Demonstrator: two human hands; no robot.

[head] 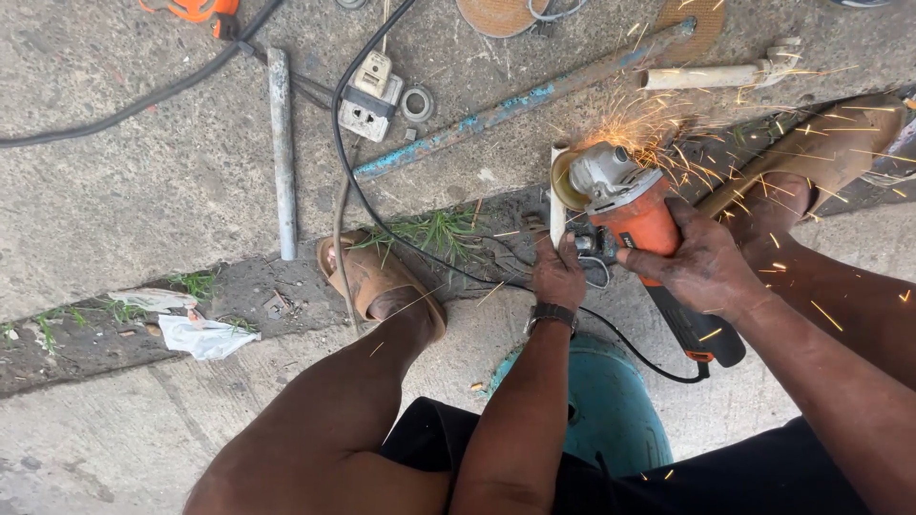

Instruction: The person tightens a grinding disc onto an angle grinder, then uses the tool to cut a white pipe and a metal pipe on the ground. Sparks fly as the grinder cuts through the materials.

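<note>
Closest to you, your bare knees and dark shorts fill the bottom of the view, and you sit on a teal stool [611, 410] set on the concrete floor [143, 172]. Your left hand [558, 272], with a watch [551, 315] on the wrist, is closed around the lower end of a short pale pipe [557, 205] and pins it to the floor just ahead of the stool. Your right hand [701, 262] is wrapped tight around the orange body of an angle grinder [630, 210], whose disc meets the upper end of the pipe; sparks [668, 133] fly off toward the far right of the floor. The grinder's black cord [630, 348] loops past the stool. Your left foot in a brown sandal [377, 277] rests on a dirt-filled crack with tufts of grass [434, 229]; your right foot lies beyond the grinder, among the sparks. Further out on the floor lie a long bar with flaking blue paint [525, 100], a grey metal pipe [281, 153] well to the left, a white socket block [370, 95] between them, and a pale tube [706, 76] near the far right. A scrap of white plastic [200, 336] lies by the crack on the left.
</note>
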